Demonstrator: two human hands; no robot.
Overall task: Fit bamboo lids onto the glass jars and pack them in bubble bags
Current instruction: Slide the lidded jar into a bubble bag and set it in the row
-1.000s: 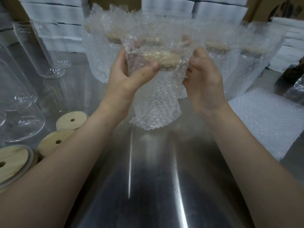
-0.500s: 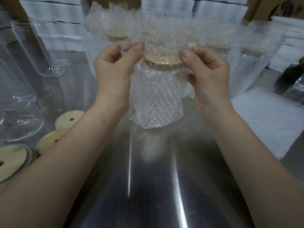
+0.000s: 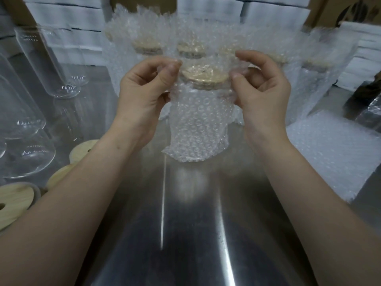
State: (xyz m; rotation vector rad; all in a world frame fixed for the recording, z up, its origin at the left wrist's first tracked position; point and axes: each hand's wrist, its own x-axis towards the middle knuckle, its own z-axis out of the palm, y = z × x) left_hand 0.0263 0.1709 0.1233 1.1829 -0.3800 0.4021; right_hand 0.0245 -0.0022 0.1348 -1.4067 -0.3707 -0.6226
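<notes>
A glass jar with a bamboo lid (image 3: 204, 76) stands inside a bubble bag (image 3: 198, 129) on the steel table (image 3: 185, 234). My left hand (image 3: 144, 96) pinches the bag's top edge on the left of the lid. My right hand (image 3: 261, 85) pinches the top edge on the right. The bag's mouth stands up around and above the lid. Behind it stands a row of several bagged, lidded jars (image 3: 305, 75).
Bare glass jars (image 3: 51, 65) stand at the left, with loose bamboo lids (image 3: 14, 201) near the front left. A stack of flat bubble bags (image 3: 334, 153) lies at the right. White boxes (image 3: 66, 19) line the back.
Both hands moved from gripping the bag's sides to pinching its top edge. The bagged jar came down and now stands on the table.
</notes>
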